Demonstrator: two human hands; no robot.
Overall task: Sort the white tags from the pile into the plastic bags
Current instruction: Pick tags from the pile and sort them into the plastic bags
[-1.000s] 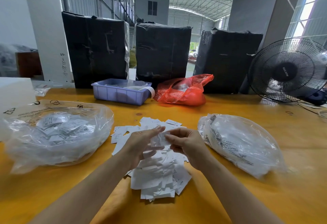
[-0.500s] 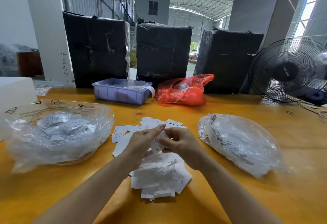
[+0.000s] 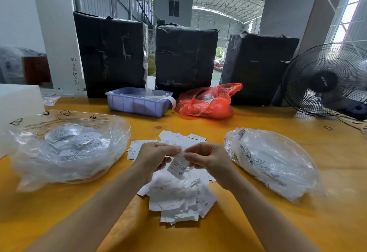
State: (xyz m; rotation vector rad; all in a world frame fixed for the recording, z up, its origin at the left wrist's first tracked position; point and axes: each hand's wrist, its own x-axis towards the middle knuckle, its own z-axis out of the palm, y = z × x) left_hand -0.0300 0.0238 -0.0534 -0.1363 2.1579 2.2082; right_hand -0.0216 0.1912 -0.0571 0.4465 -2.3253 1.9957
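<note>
Head view: both hands are raised over the loose pile of white paper tags at the table's 6 o'clock. The left hand and right hand pinch one white printed tag by its top edge, fingertips nearly touching. Vs. a sec ago the tag has turned from flat and half hidden between the hands to hanging face-up, w/ an "M" readable at its lower end. Judgement: size is now read, so the tag is ready to go to its bag; which bag takes M can't be told.

Count: 2 clear plastic bags. The crumpled clear bag at 9 o'clock holds tags, some marked "XS"; the flatter clear bag at 3 o'clock shows print, contents unclear. At 12 o'clock: 1 blue plastic bin, 1 red plastic bag, 3 black-wrapped boxes. At 2 o'clock, 1 black fan. Pile tags: too many and overlapped to count.
</note>
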